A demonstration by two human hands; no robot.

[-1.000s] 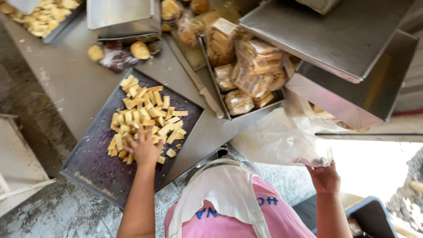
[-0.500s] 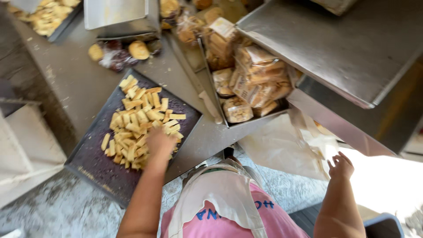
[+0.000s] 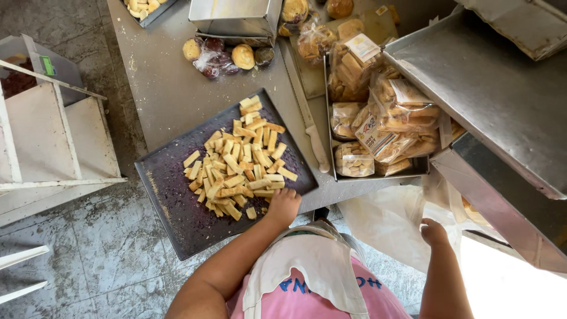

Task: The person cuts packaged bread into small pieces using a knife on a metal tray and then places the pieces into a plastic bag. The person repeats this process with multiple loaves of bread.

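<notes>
Golden pastry sticks are lying heaped on the dark tray on my bench. My left hand is curling onto their near edge; my right hand is pinching the clear plastic bag, fingers closed.

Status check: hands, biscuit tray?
Left hand on biscuit sticks, dark tray. Right hand at clear plastic bag. Knife beside the tray.

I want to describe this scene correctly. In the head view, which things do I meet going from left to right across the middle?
White shelf unit → dark baking tray → pile of biscuit sticks → knife → metal tray of bagged biscuits → slanted metal lid.
</notes>
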